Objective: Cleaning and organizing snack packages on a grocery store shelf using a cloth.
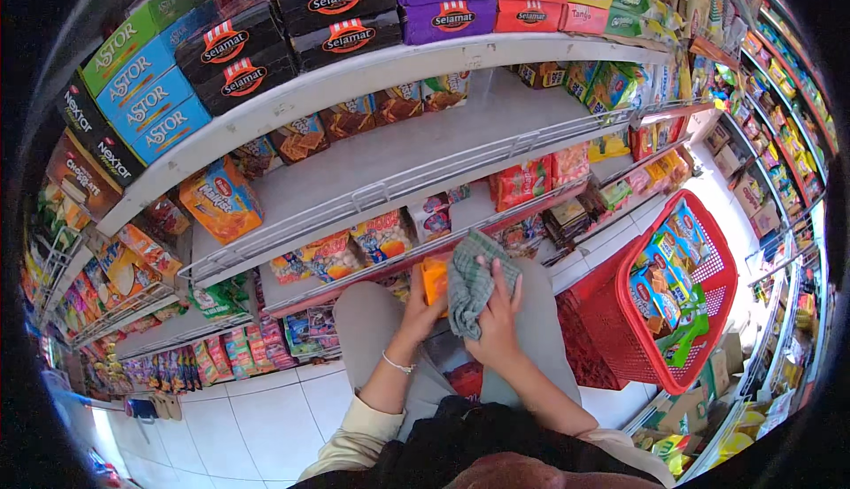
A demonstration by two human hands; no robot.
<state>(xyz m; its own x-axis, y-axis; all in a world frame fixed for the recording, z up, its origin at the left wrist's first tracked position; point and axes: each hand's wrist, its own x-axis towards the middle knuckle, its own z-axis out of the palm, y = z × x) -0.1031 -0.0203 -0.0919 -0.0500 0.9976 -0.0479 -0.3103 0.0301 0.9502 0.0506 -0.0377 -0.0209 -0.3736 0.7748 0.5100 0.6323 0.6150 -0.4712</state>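
Note:
My left hand (417, 313) grips an orange snack pack (435, 279), held above my lap. A grey-green checked cloth (473, 283) is bunched in my right hand (498, 323) and hangs against the pack's right side, covering part of it. Both hands are close together between my knees, in front of the lower shelves. The print on the pack is mostly hidden by fingers and cloth.
A red plastic basket (614, 316) with blue and green snack packs (671, 270) stands at my right. Ahead, a wire-railed shelf (398, 164) holds an orange biscuit pack (221, 200) at its left. Stacked biscuit boxes (348, 37) line the shelf above.

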